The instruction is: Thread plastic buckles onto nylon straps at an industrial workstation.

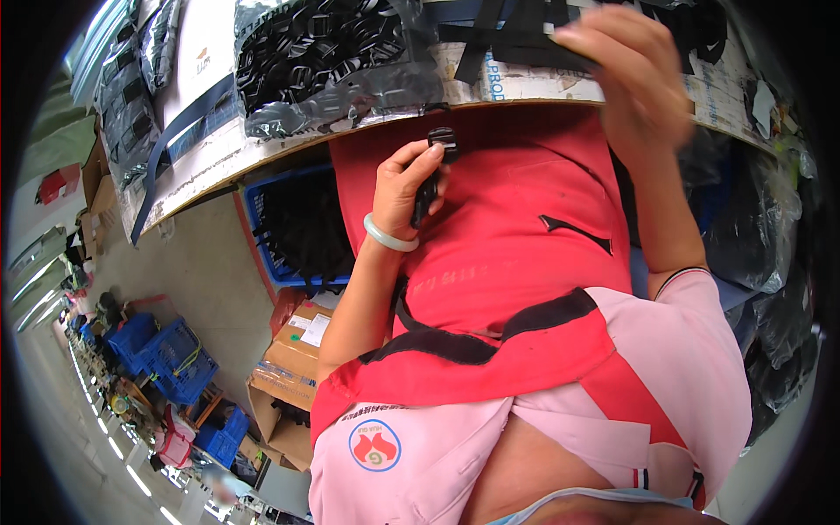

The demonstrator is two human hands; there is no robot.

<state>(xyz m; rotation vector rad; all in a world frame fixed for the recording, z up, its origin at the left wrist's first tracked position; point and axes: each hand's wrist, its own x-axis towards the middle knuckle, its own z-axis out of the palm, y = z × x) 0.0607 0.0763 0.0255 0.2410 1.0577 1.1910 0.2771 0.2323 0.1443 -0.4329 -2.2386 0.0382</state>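
My left hand (404, 188), with a pale bangle at the wrist, is closed round a black plastic buckle (443, 138). The buckle sticks up past my thumb, and a dark piece, perhaps webbing, shows below the fingers. Over the table's front edge, on the right, my right hand (634, 74) is smeared by motion. Its fingertips are close to black webbing straps (516, 44) on the table; whether they grip one I cannot tell. A red apron (516, 219) covers my lap below both hands.
On the table (188, 175) lies a clear plastic bag full of black buckles (319, 48). A dark blue strap (166, 140) hangs over the left edge. Beneath the table stands a blue crate (262, 219) of black items. Cardboard boxes (289, 359) are at lower left, plastic bags (752, 227) at right.
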